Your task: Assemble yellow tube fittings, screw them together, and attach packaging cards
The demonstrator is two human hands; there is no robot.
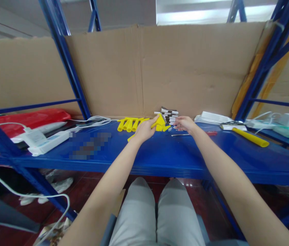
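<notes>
My left hand [144, 131] is closed around a yellow plastic part [161, 120] with a flared head and a narrower stem, held just above the shelf. To the right, my right hand [185, 123] hovers low with its fingers bent together by some tiny shiny pieces [175, 128]; what they pinch, if anything, is too small to make out. Small yellow pieces [162, 128] lie beneath the held part. Behind them is a stack of white-and-dark pieces [170, 117]. Several yellow tubular parts [129, 125] lie in a row left of my left hand.
A screwdriver [211, 133] with a red handle lies right of my right hand. Farther right are a long yellow tube [251, 137] and a white box [215, 117]. A white power strip [52, 141] with cables sits at left. Cardboard [185, 68] closes off the back of the blue shelf [165, 155].
</notes>
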